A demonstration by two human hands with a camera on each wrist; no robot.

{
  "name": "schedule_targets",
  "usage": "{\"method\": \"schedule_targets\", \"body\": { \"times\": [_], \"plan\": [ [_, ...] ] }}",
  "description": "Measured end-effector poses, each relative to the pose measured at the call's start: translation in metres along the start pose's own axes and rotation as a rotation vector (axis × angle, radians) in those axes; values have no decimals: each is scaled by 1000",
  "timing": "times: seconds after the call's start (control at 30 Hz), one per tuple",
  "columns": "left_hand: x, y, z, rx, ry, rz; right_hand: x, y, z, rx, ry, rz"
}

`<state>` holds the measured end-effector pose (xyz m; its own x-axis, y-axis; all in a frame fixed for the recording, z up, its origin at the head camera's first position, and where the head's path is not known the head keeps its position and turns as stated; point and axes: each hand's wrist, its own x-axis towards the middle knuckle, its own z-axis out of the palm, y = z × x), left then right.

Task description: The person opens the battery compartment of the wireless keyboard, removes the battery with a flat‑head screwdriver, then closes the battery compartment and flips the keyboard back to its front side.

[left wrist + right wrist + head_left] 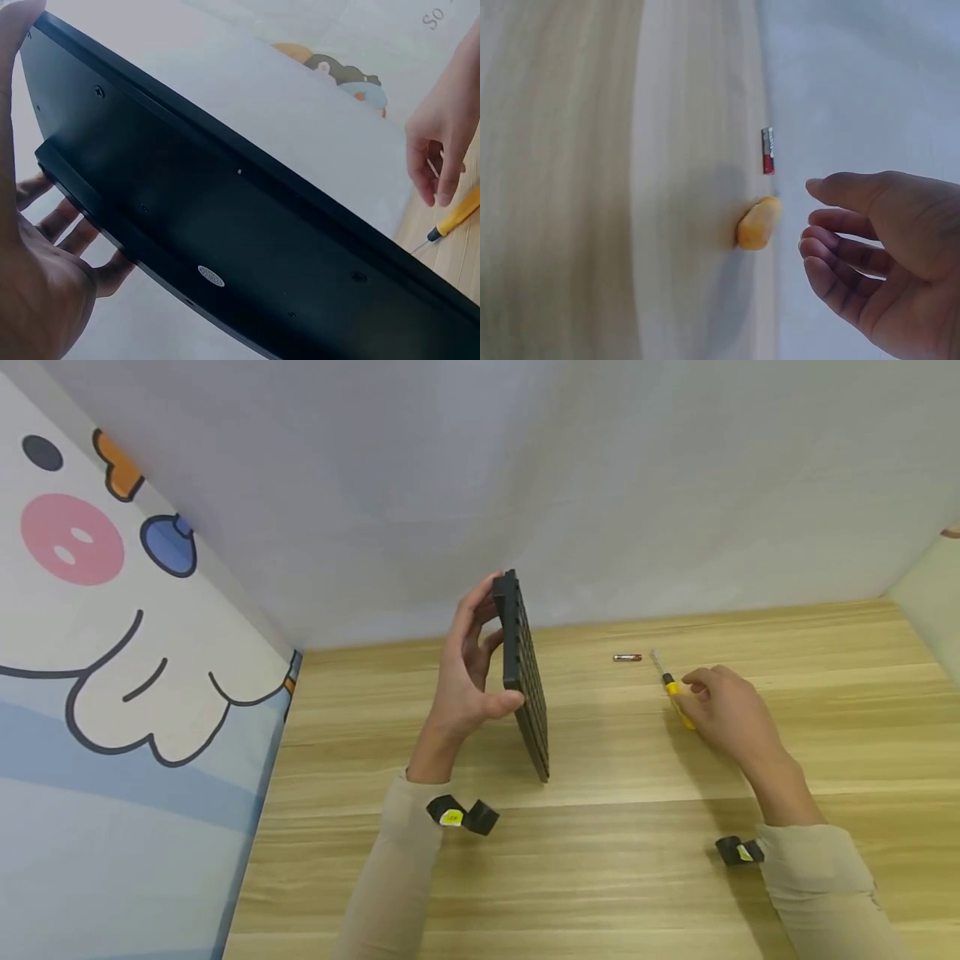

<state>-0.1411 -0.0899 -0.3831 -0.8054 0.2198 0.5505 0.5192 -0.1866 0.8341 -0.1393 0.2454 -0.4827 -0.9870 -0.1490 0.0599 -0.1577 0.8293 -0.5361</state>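
My left hand [471, 681] grips a black keyboard [531, 685] by one end, thumb near its front edge and fingers behind. The keyboard stands on its side, keys facing right. In the left wrist view its flat underside [225, 202] shows screws, a small oval label and a raised ridge by the fingers. My right hand [731, 710] hovers beside a screwdriver [672, 686] with a yellow handle, fingers loosely bent. The right wrist view shows a gap between that hand [885, 247] and the yellow handle [757, 225].
A small red and silver battery [627, 657] lies left of the screwdriver's tip. The wood-grain table [600, 868] meets a pale grey wall [562, 485] at the back. A cartoon-printed panel [150, 827] stands along the left side.
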Motion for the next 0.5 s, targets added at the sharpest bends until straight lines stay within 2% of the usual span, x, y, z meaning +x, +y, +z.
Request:
{"method": "schedule_targets", "body": {
  "times": [0.13, 0.33, 0.5],
  "plan": [
    [-1, 1, 0, -22, 14, -14, 2, -9, -3, 45, -28, -31],
    [-2, 1, 0, -35, 40, -20, 6, -20, 0, 104, -90, -129],
    [-2, 0, 1, -43, 46, -13, 7, -33, 8, 191, -217, -192]
  ]
}}
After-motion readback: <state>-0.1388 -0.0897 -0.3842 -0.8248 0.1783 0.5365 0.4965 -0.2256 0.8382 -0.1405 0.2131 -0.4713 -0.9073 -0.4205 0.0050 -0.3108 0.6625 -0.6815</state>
